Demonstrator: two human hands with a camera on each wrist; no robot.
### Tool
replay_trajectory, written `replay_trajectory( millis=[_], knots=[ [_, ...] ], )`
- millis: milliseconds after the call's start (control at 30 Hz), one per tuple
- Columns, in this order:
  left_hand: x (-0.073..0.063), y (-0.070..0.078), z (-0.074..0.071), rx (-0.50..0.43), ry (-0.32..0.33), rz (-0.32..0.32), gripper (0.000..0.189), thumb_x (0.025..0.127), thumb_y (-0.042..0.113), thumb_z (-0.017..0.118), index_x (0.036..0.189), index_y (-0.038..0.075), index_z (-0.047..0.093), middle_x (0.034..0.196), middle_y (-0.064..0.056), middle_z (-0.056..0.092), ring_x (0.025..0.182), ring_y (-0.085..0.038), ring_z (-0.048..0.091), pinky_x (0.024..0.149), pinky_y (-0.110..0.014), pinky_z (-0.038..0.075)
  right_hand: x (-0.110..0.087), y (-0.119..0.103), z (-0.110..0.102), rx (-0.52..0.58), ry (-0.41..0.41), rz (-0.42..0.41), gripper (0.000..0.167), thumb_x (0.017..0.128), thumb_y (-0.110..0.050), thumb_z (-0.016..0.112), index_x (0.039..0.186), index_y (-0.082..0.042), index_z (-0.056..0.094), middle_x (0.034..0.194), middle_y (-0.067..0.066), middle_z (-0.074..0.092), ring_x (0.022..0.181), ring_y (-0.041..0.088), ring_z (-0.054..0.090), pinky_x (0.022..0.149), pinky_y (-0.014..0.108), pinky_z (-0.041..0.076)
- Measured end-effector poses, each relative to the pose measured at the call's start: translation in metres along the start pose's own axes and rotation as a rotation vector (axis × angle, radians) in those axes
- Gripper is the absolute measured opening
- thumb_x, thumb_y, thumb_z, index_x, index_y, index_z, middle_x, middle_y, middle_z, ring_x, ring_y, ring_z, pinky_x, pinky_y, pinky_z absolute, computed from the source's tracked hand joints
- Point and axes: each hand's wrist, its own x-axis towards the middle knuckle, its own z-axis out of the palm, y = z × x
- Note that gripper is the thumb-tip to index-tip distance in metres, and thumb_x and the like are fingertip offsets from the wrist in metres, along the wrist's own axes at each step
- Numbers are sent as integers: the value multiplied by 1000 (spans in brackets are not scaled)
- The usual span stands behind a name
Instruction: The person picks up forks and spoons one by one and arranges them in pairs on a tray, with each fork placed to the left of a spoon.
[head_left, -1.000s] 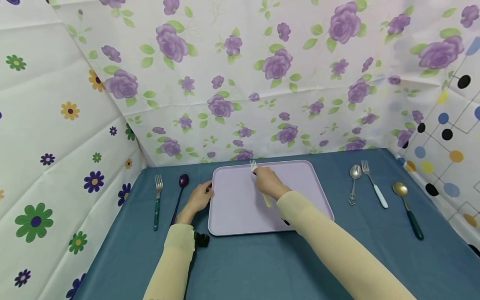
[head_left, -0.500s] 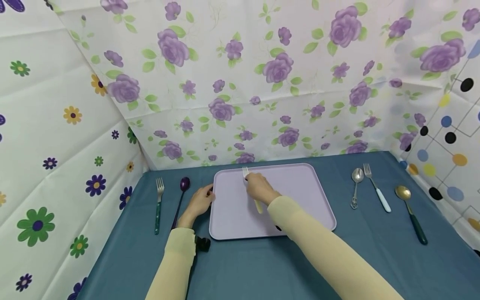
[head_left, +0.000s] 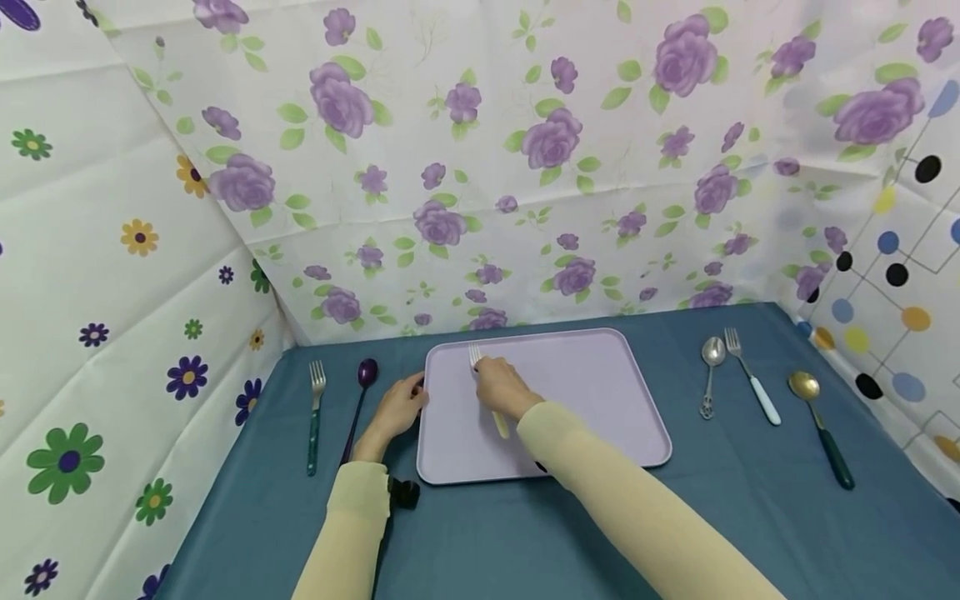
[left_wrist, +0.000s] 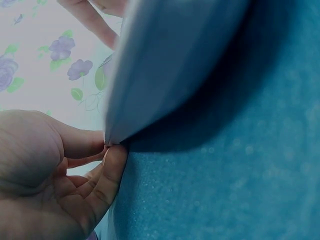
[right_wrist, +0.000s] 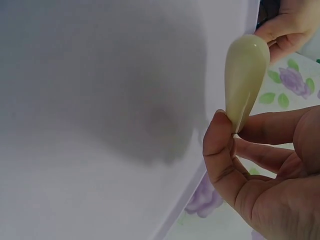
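My right hand (head_left: 501, 387) pinches a fork (head_left: 500, 425) with a pale yellow handle over the left part of a lilac tray (head_left: 585, 400). The fork's tines point to the tray's far edge. In the right wrist view the rounded handle (right_wrist: 245, 75) sticks out past my thumb and fingertips. At the tray's left edge, my left hand (head_left: 401, 406) pinches the rim between thumb and finger, as the left wrist view shows. There the tray's side (left_wrist: 165, 55) slants over the blue cloth with a dark shadow beneath.
Left of the tray lie a green-handled fork (head_left: 314, 417) and a dark purple spoon (head_left: 366, 375). To its right are a silver spoon (head_left: 711, 367), a white-handled fork (head_left: 753, 375) and a green-handled gold spoon (head_left: 821, 425). Flowered cloth walls (head_left: 487, 192) stand behind and beside the table.
My right hand has carried the yellow-handled fork leftward across the tray, from near its middle to its left part. My left hand stays at the tray's left edge.
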Motion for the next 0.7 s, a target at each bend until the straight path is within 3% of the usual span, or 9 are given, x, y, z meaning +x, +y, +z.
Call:
replay_trajectory(
  millis=[433,700],
  knots=[
    [1,-1,-1,-4,0,1,48,104,6,53,149,-12,47,104,-16,60,90,-28,61,80,-41,49,8,-8,18,22,19,-18,36,94,8,62,129,5,67,112,24,70,72,24,65,59,30,56],
    [1,-1,2,-26,0,-5,47,104,4,53,148,-12,48,101,-15,59,85,-25,61,74,-36,48,10,-12,32,-32,27,-64,29,93,5,66,121,2,71,95,17,70,71,23,64,60,31,55]
  ],
)
